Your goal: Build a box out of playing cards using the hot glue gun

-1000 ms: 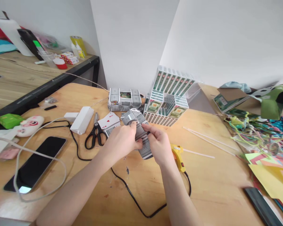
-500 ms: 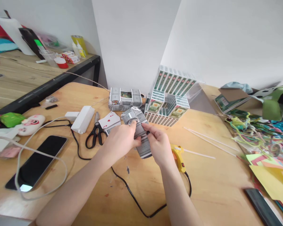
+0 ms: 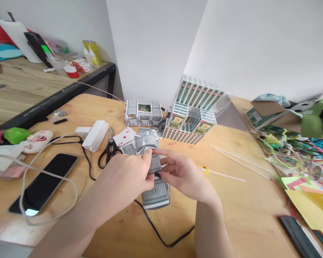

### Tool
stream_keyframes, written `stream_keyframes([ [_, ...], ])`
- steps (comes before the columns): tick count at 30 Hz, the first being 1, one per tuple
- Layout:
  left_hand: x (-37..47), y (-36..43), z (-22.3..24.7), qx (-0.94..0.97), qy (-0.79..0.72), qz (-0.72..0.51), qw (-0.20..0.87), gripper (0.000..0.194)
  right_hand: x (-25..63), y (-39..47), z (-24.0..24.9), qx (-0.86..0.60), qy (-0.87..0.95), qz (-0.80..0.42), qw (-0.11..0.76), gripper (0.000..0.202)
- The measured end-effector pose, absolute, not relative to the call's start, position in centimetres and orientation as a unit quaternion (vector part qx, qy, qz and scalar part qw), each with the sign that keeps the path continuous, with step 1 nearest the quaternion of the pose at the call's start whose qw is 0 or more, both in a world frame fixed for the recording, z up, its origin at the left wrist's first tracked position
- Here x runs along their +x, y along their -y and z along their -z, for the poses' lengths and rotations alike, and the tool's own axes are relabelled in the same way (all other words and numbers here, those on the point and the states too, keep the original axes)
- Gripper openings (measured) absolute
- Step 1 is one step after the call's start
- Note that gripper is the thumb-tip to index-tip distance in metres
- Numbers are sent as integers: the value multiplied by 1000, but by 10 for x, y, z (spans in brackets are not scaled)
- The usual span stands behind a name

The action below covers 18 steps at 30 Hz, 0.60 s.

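Between my hands is a folded playing-card piece (image 3: 156, 193) with grey patterned backs, its near end a flat panel with a white edge. My left hand (image 3: 130, 170) pinches its left side with thumb and forefinger. My right hand (image 3: 184, 175) closes on its right side, fingertips at the middle where something small and dark shows. My fingers hide the centre of the piece. Just behind lie loose playing cards (image 3: 125, 136), an ace of hearts face up, and black scissors (image 3: 109, 150). The yellow glue gun (image 3: 204, 169) is mostly covered by my right hand.
At the back stand a card-covered box (image 3: 143, 113) and stacked green-and-white card packs (image 3: 199, 95). A phone (image 3: 47, 179), white cable and white adapter (image 3: 96, 136) lie left. Glue sticks (image 3: 242, 157), coloured paper (image 3: 307, 208) and tangled yarn (image 3: 288, 154) are right. A black cord crosses the front.
The card piece has come nearer me and turned straighter, showing more of its near panel. My right hand has rotated and now covers most of the glue gun.
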<state>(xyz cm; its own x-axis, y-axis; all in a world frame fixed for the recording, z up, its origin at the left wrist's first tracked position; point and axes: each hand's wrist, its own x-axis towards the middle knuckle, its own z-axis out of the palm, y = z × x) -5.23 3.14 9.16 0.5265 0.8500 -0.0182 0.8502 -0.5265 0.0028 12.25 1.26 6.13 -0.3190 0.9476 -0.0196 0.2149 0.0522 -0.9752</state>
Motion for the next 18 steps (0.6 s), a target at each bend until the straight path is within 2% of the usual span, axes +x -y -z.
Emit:
stream_keyframes([
  [6, -45, -39, -97, 877, -477, 27, 51, 36, 126, -19, -60, -492, 625, -519, 312, 51],
  [11, -42, -55, -98, 883, -460, 7, 98, 26, 137, -34, -45, -427, 548, -622, 361, 46],
  [15, -53, -65, -89, 858, -461, -33, 224, 48, 146, -36, -28, -421, 484, -657, 397, 31],
  [18, -63, -67, -79, 816, -467, -54, 337, 59, 147, -35, -22, -413, 472, -673, 393, 43],
])
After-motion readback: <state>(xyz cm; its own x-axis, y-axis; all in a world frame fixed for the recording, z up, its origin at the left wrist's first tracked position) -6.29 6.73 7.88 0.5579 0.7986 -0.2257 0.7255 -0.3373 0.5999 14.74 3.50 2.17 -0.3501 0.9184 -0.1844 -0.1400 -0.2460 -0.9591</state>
